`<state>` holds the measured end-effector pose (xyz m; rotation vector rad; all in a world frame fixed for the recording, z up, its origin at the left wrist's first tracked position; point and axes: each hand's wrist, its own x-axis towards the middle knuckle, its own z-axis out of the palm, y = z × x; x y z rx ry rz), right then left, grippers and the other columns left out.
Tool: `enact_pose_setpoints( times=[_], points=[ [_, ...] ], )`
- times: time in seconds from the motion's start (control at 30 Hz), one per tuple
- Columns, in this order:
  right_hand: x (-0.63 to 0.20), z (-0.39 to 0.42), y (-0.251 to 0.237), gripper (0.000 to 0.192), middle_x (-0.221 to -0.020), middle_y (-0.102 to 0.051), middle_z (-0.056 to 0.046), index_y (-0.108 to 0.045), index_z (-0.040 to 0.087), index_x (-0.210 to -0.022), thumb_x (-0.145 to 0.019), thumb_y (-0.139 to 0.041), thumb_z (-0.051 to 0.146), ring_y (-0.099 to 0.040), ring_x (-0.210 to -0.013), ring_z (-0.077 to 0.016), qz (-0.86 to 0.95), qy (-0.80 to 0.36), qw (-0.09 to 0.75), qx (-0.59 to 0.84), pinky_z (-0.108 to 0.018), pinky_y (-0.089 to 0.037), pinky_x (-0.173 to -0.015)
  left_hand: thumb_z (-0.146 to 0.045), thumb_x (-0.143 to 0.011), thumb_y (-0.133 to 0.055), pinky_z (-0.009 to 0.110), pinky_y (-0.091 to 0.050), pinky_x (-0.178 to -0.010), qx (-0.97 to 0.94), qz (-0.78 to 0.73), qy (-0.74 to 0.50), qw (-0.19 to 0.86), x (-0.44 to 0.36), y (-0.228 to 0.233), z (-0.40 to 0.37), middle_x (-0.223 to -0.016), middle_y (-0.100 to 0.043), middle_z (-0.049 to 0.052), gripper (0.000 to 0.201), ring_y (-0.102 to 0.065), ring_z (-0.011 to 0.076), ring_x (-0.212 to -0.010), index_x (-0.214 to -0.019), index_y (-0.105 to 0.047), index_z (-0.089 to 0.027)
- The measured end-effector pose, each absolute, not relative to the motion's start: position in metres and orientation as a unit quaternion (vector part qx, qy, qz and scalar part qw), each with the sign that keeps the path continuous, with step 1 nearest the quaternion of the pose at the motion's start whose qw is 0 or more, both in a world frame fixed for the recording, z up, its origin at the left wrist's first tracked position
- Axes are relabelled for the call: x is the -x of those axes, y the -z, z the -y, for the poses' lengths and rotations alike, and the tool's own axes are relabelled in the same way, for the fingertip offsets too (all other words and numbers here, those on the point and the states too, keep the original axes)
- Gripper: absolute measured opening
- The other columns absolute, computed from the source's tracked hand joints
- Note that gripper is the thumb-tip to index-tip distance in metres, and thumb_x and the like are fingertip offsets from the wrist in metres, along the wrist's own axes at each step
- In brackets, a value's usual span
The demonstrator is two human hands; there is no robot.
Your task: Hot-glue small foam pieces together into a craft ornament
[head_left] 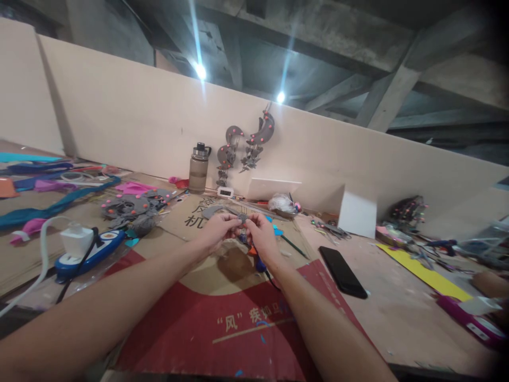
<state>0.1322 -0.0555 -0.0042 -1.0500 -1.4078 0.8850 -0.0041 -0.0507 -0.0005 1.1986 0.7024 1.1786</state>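
- Pinching a small grey piece between left hand and right hand, above the cardboard-covered table.
- Hiding most of that piece behind fingertips; shape staying unclear.
- Lying just right: a black phone.

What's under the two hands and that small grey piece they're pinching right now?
Under the left hand and right hand, which pinch the small grey piece, lies red-and-tan printed cardboard. A blue-and-orange tool peeks out below the right wrist; the wrist covers most of it.
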Motion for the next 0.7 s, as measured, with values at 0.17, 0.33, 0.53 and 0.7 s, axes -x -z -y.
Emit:
enact_pose_setpoints(
  times=[0.17, 0.33, 0.53, 0.7],
  points=[
    [-0.1315, 0.0564, 0.0036, 0.018, -0.053, -0.049, 0.008, -0.049, 0.02, -0.082, -0.073, -0.055, 0.035, -0.042, -0.038, -0.0077, 0.612, -0.357, 0.542, 0.452, -0.02, -0.036, -0.037, -0.028, -0.061, -0.074, 0.02, -0.034, -0.047, -0.516, -0.318, -0.521, 0.6, 0.0012, -0.0009, 0.0537, -0.055, -0.055, -0.001, 0.024, -0.047, 0.006, -0.047, -0.061, -0.056, -0.012],
    [-0.134, 0.0537, 0.0069, 0.014, -0.051, -0.049, 0.008, -0.049, 0.021, -0.077, -0.073, -0.054, 0.033, -0.043, -0.039, -0.0077, 0.618, -0.323, 0.542, 0.468, -0.02, -0.037, -0.038, -0.028, -0.064, -0.071, 0.02, -0.033, -0.048, -0.54, -0.328, -0.517, 0.577, -0.0012, -0.0018, 0.0575, -0.053, -0.056, -0.001, 0.022, -0.047, 0.0069, -0.047, -0.06, -0.057, -0.012],
    [-0.1336, 0.054, 0.0072, 0.011, -0.05, -0.049, 0.008, -0.049, 0.02, -0.074, -0.072, -0.052, 0.03, -0.043, -0.037, -0.0075, 0.611, -0.323, 0.538, 0.482, -0.019, -0.035, -0.038, -0.03, -0.068, -0.068, 0.021, -0.036, -0.05, -0.593, -0.33, -0.509, 0.529, 0.0008, 0.0018, 0.0538, -0.055, -0.059, 0.0, 0.02, -0.049, 0.0081, -0.049, -0.064, -0.06, -0.012],
    [-0.1331, 0.0532, 0.0048, 0.015, -0.052, -0.051, 0.007, -0.05, 0.02, -0.076, -0.069, -0.057, 0.031, -0.046, -0.041, -0.0087, 0.599, -0.396, 0.547, 0.43, -0.022, -0.04, -0.041, -0.032, -0.065, -0.071, 0.021, -0.037, -0.05, -0.558, -0.327, -0.514, 0.564, 0.0035, 0.003, 0.0499, -0.056, -0.058, 0.0, 0.023, -0.05, 0.0086, -0.049, -0.066, -0.06, -0.012]
  ],
)
